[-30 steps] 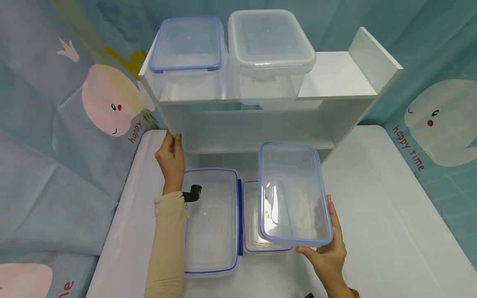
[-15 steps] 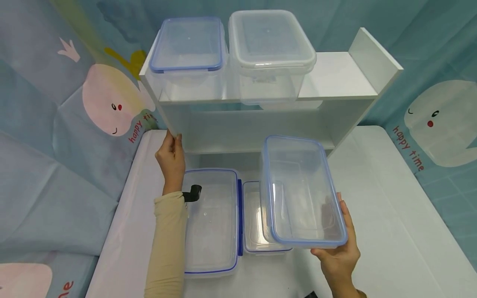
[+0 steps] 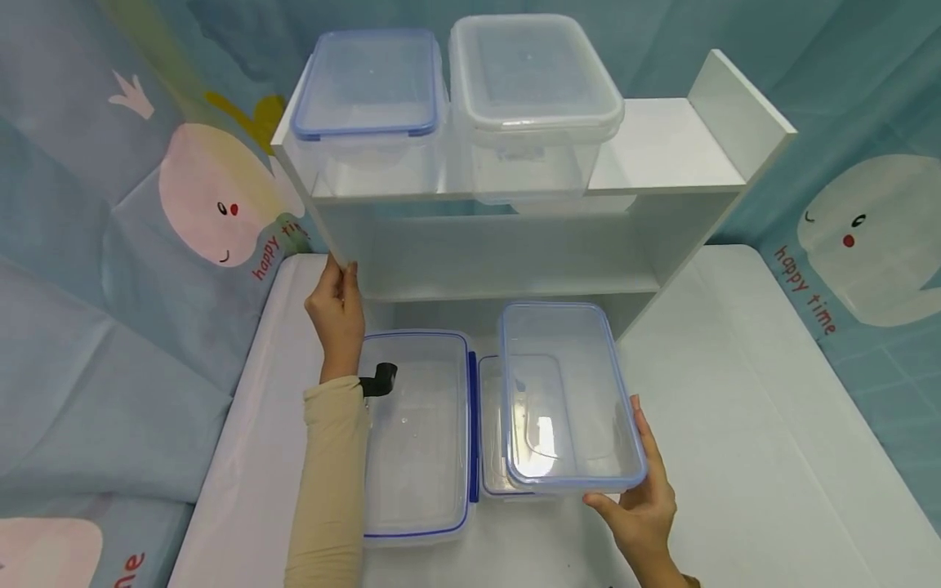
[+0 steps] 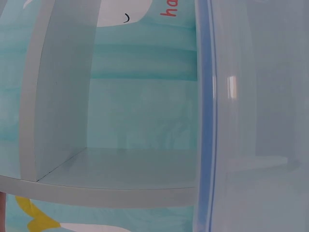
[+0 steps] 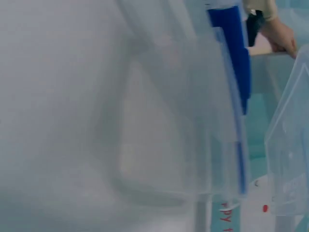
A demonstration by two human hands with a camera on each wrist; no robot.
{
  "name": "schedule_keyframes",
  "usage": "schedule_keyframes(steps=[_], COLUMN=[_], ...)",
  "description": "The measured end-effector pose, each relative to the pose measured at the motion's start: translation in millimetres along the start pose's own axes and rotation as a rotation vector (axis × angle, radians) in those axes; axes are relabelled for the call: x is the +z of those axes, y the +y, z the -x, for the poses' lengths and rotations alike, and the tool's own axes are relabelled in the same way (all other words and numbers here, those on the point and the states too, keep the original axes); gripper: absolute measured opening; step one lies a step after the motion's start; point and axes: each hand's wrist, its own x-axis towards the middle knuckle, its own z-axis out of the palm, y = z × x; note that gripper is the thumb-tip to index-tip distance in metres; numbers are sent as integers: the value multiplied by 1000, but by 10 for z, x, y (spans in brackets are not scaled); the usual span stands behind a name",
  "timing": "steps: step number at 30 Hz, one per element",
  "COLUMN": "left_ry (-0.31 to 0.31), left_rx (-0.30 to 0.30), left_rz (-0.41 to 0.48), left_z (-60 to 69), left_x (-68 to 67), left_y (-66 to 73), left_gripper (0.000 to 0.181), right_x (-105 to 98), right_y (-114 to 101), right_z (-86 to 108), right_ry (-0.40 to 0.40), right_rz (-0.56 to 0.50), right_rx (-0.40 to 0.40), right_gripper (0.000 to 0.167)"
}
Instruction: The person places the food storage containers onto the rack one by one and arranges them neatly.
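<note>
My left hand (image 3: 337, 320) grips the left side panel of a white two-tier shelf (image 3: 665, 151) by its front edge. It is also seen in the right wrist view, where the left hand (image 5: 280, 35) holds the panel edge at top right. My right hand (image 3: 642, 516) holds a clear plastic container (image 3: 577, 384) with a light blue rim by its lower right corner, thumb at the front and fingers along the side. That container hangs over a smaller clear box (image 3: 491, 425) and partly covers it. Left of these lies a large clear box (image 3: 419, 457) with dark blue edging, under my left forearm.
On the shelf's top stand a blue-lidded container (image 3: 370, 86) and a larger white-lidded container (image 3: 535, 73). The white table (image 3: 757, 425) runs to the right of the held container. A patterned curtain (image 3: 875, 98) hangs behind and at both sides.
The held container first moved right, tilting, then came back left and lower over the small box, my right hand with it. My left hand stays on the shelf panel.
</note>
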Motion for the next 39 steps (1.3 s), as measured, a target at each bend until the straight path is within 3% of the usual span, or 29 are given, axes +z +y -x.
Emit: schedule_keyframes(steps=[3,9,15,20,23,26,29,32,39], left_ry=[5,1,14,17,13,6,-1,-6,-8], left_rx=[-1,8,27,37,21,0,-15,-21,-10], left_rz=[0,14,-2,-18,-18,-13,-4,3,6], left_z=[0,0,10,1,2,4,3,1,2], left_x=[-4,22,31,38,38,33,27,22,27], left_y=[42,-202,-236,-241,-232,-224,-215,-209,-217], left_gripper=[26,25,23,22,22,24,25,25,26], right_x=[-8,-13,-48,-75,-64,-18,42,81,97], right_y=[81,183,237,256,248,232,211,200,184], right_z=[92,194,256,333,377,383,347,291,256], right_ry=[-42,-50,-60,-102,-119,-118,-105,-88,-61], right_rz=[47,78,158,185,220,347,490,545,488], right_rx=[4,9,79,211,364,519,631,679,710], right_gripper=[93,92,96,108,126,134,124,110,99])
